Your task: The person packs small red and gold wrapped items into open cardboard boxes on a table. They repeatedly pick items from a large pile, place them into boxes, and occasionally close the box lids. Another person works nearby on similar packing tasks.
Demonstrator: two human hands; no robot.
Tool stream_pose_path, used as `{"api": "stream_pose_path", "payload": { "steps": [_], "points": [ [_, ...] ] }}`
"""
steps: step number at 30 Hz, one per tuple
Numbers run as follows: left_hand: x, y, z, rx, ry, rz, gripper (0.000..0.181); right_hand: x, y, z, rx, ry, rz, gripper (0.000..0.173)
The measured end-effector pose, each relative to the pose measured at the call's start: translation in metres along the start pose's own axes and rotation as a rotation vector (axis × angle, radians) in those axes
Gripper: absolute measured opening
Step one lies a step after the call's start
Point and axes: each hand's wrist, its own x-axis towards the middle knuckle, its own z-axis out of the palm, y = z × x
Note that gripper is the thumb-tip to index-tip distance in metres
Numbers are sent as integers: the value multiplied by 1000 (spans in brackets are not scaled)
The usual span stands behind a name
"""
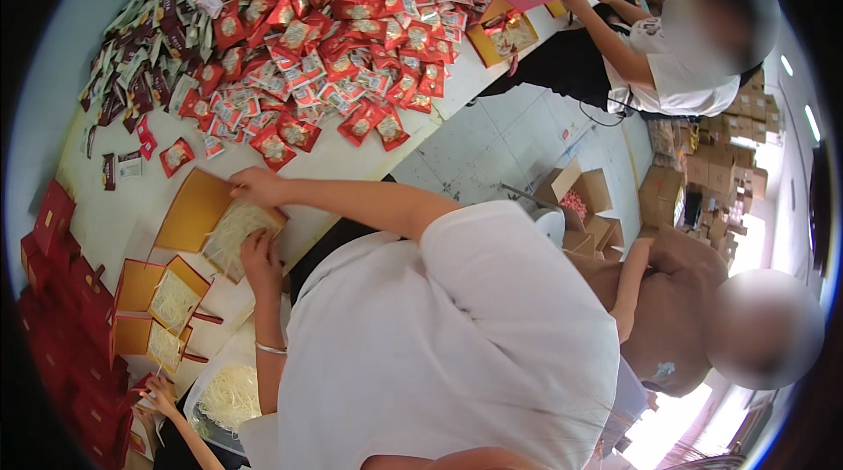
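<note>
An open gift box (245,223) with a gold inner lid (195,210) lies on the white table before me. Pale shredded filler (234,233) lies inside it. At the corner between lid and tray, my right hand (255,186) pinches the box's edge. My left hand (259,254), below a bracelet on the wrist, rests over the filler with curled fingers; its fingertips are partly hidden. Two smaller open gift boxes (141,284) (132,336), also with filler, stand beside the left forearm.
Red snack packets (359,32) heap across the table (342,163), beside dark slim packets (138,88). Closed red boxes (72,338) stack at left. A tub of filler (230,397) stands below. Another person's hands (158,396) work nearby; a co-worker (632,55) handles a box; another person (665,312) is behind.
</note>
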Motion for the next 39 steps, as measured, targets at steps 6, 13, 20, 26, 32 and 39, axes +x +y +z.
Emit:
{"api": "stream_pose_path", "payload": {
  "steps": [6, 13, 20, 26, 32, 39],
  "points": [
    [31, 38, 28, -214, -177, 178, 28, -64, 19, -101, 52, 43, 48, 17],
    [54, 60, 51, -111, -100, 243, 18, -52, 2, -131, -25, 63, 154, 26],
    [58, 68, 12, 116, 140, 269, 5, -64, 0, -138, 172, 226, 135, 23],
    [60, 64, 0, 87, 184, 108, 7, 19, -86, -193, -146, 482, -203, 13],
    [65, 63, -17, -32, 97, -25, 19, 205, -89, -151, -1200, 126, -786, 26],
    [56, 69, -43, -220, 206, -278, 26, 263, -59, -132, -1747, 65, -653, 24]
  ]
}}
